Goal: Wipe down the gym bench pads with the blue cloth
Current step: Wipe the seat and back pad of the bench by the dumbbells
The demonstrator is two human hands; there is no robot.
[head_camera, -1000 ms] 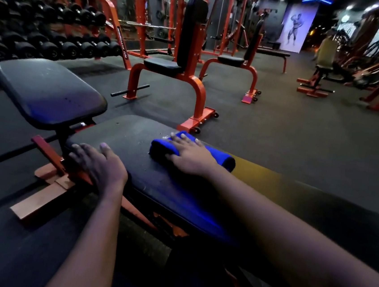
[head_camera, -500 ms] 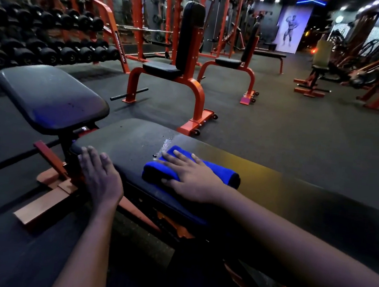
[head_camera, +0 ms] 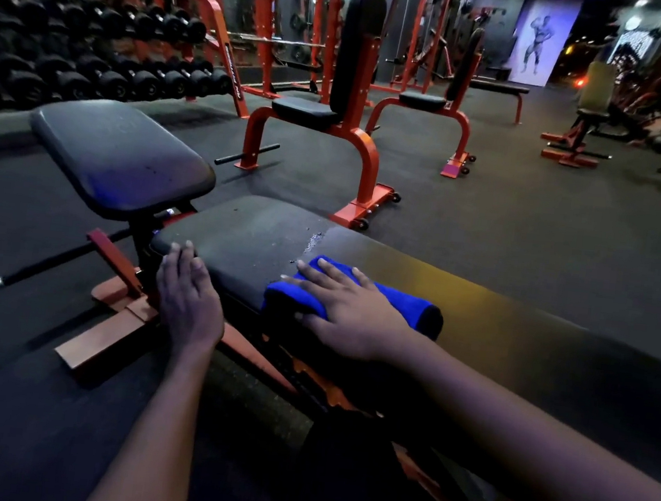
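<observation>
A long black bench pad runs from the middle of the view toward the lower right. On its near edge lies the folded blue cloth. My right hand presses flat on the cloth with fingers spread. A wet streak shows on the pad just beyond the cloth. My left hand rests with straight fingers on the pad's near left corner. A second, smaller black seat pad sits tilted to the left on the same orange frame.
An orange upright seat bench stands on the dark rubber floor just beyond the pad, with another one behind it. A dumbbell rack lines the left wall. The bench's orange base foot juts out at the lower left.
My right hand has slid the blue cloth from the pad's far side toward its near edge. My left hand has stayed on the pad's left corner.
</observation>
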